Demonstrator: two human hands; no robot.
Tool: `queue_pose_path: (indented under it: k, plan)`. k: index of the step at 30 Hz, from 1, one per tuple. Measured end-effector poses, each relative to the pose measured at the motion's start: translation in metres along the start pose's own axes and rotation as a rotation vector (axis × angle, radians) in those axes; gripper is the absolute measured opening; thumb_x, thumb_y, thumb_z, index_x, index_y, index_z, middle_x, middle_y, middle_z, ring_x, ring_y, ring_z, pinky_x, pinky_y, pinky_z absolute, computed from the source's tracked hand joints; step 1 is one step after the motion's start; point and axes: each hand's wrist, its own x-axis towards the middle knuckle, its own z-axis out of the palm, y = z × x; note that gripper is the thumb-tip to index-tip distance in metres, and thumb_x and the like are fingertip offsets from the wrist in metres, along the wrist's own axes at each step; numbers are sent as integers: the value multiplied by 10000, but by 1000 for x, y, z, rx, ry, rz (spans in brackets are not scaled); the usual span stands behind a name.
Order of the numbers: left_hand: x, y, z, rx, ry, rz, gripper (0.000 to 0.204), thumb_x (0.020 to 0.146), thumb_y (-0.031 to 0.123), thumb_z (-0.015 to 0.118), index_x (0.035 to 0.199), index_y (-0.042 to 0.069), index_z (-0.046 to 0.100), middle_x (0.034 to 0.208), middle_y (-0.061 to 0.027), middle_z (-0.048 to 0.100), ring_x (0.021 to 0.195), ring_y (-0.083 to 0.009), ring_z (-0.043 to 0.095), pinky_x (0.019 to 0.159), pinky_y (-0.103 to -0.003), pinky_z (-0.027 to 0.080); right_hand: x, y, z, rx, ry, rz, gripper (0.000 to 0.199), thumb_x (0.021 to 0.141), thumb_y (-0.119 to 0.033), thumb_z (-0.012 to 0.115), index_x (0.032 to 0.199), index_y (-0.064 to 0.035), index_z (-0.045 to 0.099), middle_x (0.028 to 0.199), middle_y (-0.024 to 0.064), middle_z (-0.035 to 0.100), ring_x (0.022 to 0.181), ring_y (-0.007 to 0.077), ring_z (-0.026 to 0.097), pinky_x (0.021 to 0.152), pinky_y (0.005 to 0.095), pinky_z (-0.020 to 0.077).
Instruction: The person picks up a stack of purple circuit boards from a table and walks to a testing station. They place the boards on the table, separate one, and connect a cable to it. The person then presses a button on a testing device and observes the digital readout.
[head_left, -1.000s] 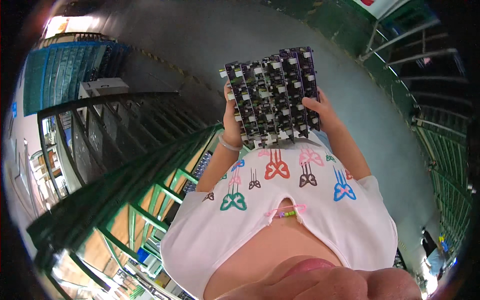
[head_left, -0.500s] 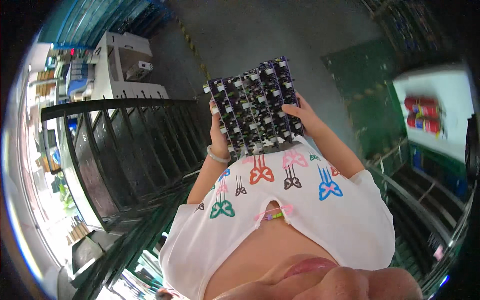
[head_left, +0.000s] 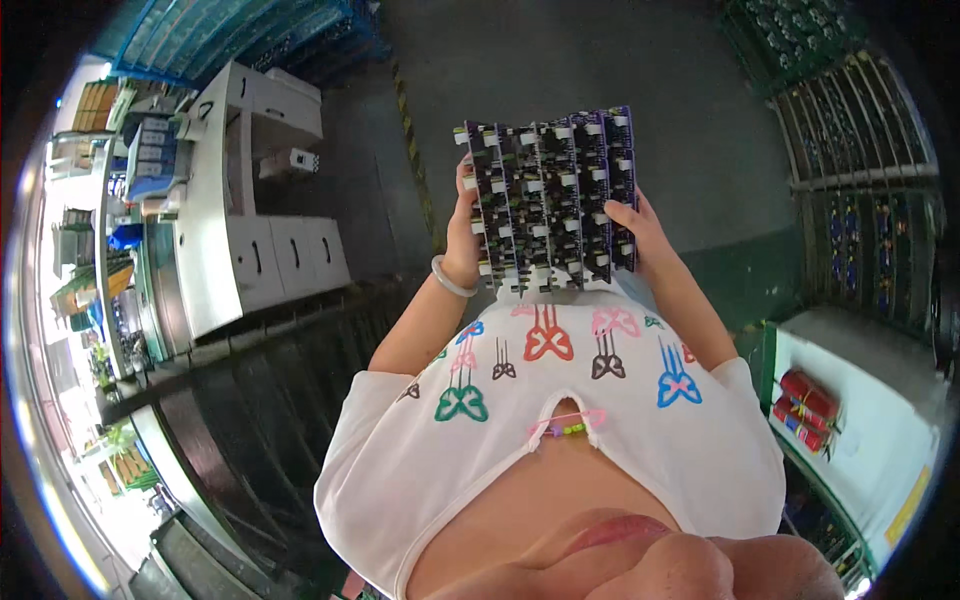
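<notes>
Between my two hands I carry a stack of circuit boards (head_left: 550, 200), several dark boards with purple edges standing side by side and set with white connectors and small parts. My left hand (head_left: 464, 235) grips its left side, fingers mostly hidden behind the boards; a pale bangle is on that wrist. On the right side, my right hand (head_left: 640, 230) clasps the outer board, with the thumb lying on the front and the other fingers behind. The lower end of the stack is close to my white shirt; whether it touches I cannot tell.
To the left are a white cabinet (head_left: 285, 262) with dark handles and a long dark rack (head_left: 250, 420). Racks of boards (head_left: 865, 200) stand at the right. Nearer on that side, red cylinders (head_left: 805, 410) rest in a white box. Yellow-black tape (head_left: 415, 165) marks the grey floor.
My surroundings have shifted: the white cabinet is nearer, the dark rack lies lower, and racks show at the right. The boards sit slightly further right and more upright, still in both hands.
</notes>
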Motion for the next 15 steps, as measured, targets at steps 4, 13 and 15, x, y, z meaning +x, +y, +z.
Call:
queue_pose_path:
  k: [4,13,15]
  plan:
    - [96,72,43,80,-26,18,484,987,416,319,1366,122,379,1240,-137,570,1054,-262,619,874,-409,545,117,-53,-5,19,3,-61,722,730,-253,771,1326,-38,423,1134,139,599,1001,241,626,814,376,550]
    - [288,208,69,16,-18,225,515,985,440,363,1380,109,356,1284,-140,534,1093,-259,600,911,-412,526,376,-177,22,-8,-140,80,767,727,-244,786,1355,-47,390,1153,157,588,998,256,630,799,406,556]
    - [354,246,74,-11,48,288,506,986,422,347,1343,73,427,1242,-144,569,1073,-253,609,899,-411,526,452,-222,36,-45,-197,114,721,739,-230,775,1337,-57,411,1138,149,593,995,250,631,795,402,556]
